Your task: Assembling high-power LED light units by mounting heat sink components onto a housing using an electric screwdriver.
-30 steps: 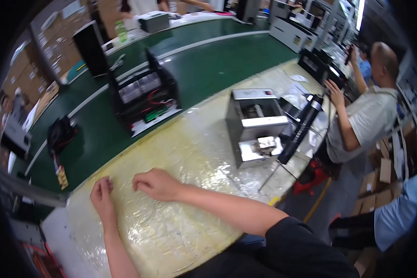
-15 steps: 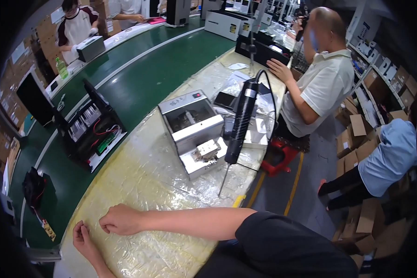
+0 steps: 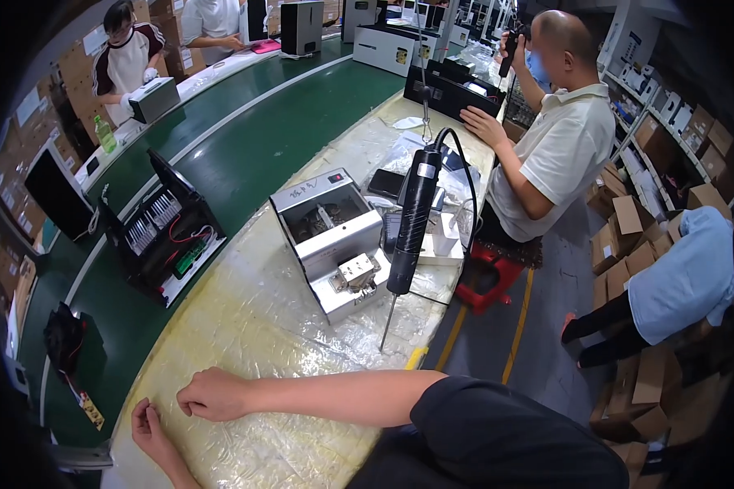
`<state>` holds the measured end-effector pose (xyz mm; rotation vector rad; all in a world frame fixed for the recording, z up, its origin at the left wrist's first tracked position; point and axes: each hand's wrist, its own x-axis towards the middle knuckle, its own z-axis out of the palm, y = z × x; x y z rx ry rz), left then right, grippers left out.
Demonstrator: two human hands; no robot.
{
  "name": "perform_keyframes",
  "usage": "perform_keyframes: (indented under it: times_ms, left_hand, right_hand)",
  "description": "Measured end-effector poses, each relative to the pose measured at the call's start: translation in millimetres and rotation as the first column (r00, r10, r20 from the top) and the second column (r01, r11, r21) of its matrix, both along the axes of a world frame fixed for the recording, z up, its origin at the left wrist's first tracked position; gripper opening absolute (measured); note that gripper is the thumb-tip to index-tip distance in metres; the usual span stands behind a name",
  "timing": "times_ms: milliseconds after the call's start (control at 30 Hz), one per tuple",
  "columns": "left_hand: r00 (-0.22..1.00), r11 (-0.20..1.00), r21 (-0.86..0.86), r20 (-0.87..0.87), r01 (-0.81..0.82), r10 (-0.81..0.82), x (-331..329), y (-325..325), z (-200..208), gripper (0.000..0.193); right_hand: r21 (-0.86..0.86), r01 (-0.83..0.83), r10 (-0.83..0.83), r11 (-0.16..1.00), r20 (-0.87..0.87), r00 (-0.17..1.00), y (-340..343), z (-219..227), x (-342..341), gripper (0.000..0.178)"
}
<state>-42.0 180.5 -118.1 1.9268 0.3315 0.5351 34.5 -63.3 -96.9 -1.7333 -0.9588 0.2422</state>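
My right hand (image 3: 216, 394) rests on the plastic-covered bench (image 3: 245, 326), its fingers curled into a loose fist with nothing visible in them. Just left of it, at the bench's edge, my left hand (image 3: 151, 432) lies with loosely bent fingers, thumb apart, holding nothing I can see. The two hands are close but not touching. Ahead of them stands a silver screw feeder (image 3: 326, 244) with an open top. Beside it a black electric screwdriver (image 3: 414, 220) hangs upright on a cord, its long bit pointing down.
On the green conveyor (image 3: 245, 155) to the left sit an open black casing (image 3: 163, 228) with wiring and a green board, and a black bundle (image 3: 64, 338). A co-worker (image 3: 563, 138) sits at the right by a black panel (image 3: 457, 88). Cardboard boxes (image 3: 636, 383) lie on the floor.
The view has shifted slightly. My hands stay in nearly the same place and pose. The black casing and bundle sit slightly further right in the picture.
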Motion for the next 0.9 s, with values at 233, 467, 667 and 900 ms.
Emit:
perform_keyframes:
  times_ms: [233,467,667,900]
  left_hand:
    - [1.0,1.0,0.012,-0.013,0.002,-0.002,-2.0,-15.1,4.6,0.018]
    - [1.0,1.0,0.011,-0.005,-0.012,0.012,-5.2,-14.7,4.8,0.019]
    - [0.999,0.999,-0.001,-0.017,-0.046,0.046,-12.1,-29.9,3.5,0.017]
    - [0.999,1.0,0.027,-0.034,-0.01,0.011,-4.0,-20.7,13.7,0.017]
  right_hand:
    - [0.033,-0.01,0.008,0.999,0.05,0.999,-5.7,-6.5,-1.3,0.012]
    - [0.043,0.021,-0.023,0.999,0.051,0.998,-10.6,3.3,-5.7,0.014]
    - [0.033,0.025,-0.027,0.999,0.057,0.998,-20.7,-2.1,-9.9,0.02]
    - [0.014,0.036,-0.037,0.999,0.063,0.997,-10.1,2.6,-5.4,0.03]
